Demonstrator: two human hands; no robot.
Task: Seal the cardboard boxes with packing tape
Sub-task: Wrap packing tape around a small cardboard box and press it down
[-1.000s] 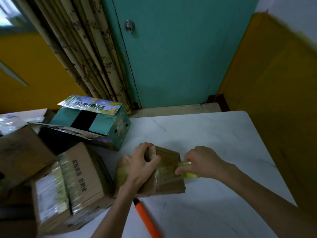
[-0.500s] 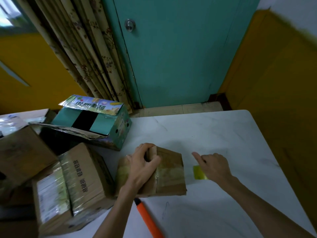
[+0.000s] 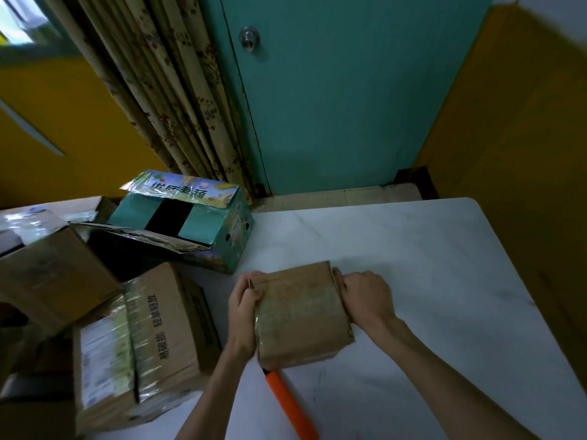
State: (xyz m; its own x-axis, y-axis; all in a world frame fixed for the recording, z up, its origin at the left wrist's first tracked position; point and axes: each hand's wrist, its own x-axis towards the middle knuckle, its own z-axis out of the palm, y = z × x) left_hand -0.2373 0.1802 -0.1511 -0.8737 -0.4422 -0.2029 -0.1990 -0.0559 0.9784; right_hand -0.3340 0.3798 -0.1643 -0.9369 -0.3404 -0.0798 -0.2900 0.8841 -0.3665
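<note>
A person's left hand (image 3: 243, 315) and right hand (image 3: 365, 296) clasp the small cardboard box (image 3: 301, 315) by its ends on the tabletop (image 3: 428, 265); the right has quit the tape, suggesting that strip is laid.

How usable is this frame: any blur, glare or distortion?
Head view: dim overall; the small box, held between left hand and right hand, is fairly sharp, with faint sheen on its tape; the stacked boxes at left smear slightly; the door edge leans from the wide lens; the window is blown out.

Orange handle (image 3: 287, 400) tip behind box (image 3: 301, 315)
</note>
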